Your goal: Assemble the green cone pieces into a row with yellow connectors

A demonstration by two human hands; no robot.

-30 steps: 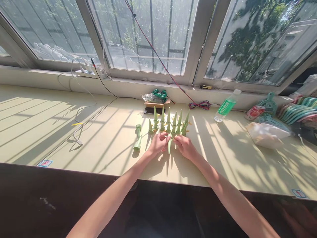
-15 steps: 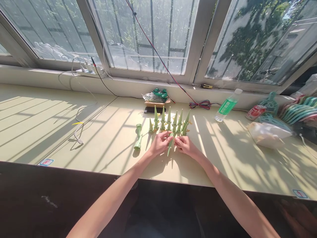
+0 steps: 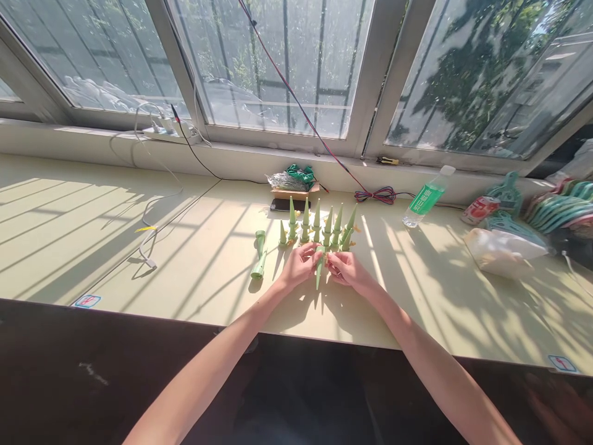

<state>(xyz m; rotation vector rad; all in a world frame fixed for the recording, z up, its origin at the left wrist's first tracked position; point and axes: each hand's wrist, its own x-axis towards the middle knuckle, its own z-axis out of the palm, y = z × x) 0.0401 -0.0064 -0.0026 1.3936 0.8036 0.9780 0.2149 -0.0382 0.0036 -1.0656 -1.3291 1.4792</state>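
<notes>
Near edge of counter [image 3: 194, 290]: two small stickers, one far left [image 3: 88, 301], one far right [image 3: 562, 363]. Centre, just in from the edge: green cone [image 3: 319, 275], tip pointing down and toward the person. Left hand [image 3: 300, 267] holds it by the wide end, fingers closed. Right hand [image 3: 345, 269] beside that end, fingers narrowed to a pinch; cannot tell whether anything is gripped. Left of the hands: two flared green pieces [image 3: 258, 266], nearly end to end. Just beyond the hands: group of upright green cones [image 3: 328, 221] in rows, yellowish bits at their bases. Right: pale bag [image 3: 498, 253]. Behind the cones: dark phone [image 3: 281, 205], then open carton [image 3: 290, 194]. Farther right: tilted-looking bottle [image 3: 424, 201], coiled cable [image 3: 376, 196]. Sill: power strip [image 3: 169, 136]. Beyond: window [image 3: 278, 68].
</notes>
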